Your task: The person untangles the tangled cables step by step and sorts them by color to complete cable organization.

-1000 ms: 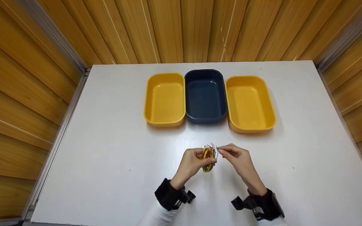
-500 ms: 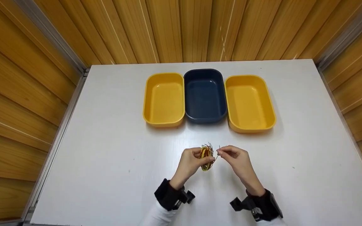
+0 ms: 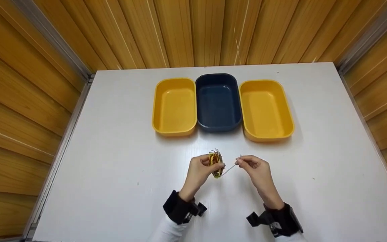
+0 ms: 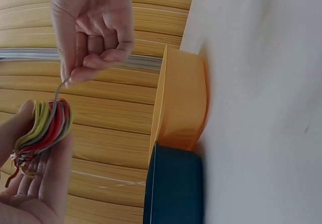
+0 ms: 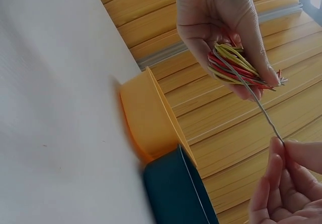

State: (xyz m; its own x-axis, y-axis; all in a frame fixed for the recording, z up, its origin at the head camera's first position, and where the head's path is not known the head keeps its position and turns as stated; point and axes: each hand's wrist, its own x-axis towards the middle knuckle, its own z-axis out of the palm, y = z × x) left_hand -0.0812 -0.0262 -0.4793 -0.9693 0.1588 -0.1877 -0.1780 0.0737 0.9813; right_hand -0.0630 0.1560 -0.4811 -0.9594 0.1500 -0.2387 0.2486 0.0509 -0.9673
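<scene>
My left hand grips a looped bundle of thin wires in yellow, red and grey, between thumb and fingers. Short loose wire ends stick out at one end of the bundle. To its right, my right hand pinches one grey wire between thumb and fingertips. That wire runs taut and slanting from the bundle to the pinch, with a slight kink close to the fingertips in the right wrist view. Both hands are held above the white table, in front of the trays.
Beyond the hands stand a left yellow tray, a dark blue tray and a right yellow tray, side by side. Wood-panelled walls close off the back and sides. Each wrist wears a black strap with a camera mount.
The hands have drawn apart: the left has shifted left and slightly up with the bundle, the right slightly right. More of the grey wire now stretches between them.
</scene>
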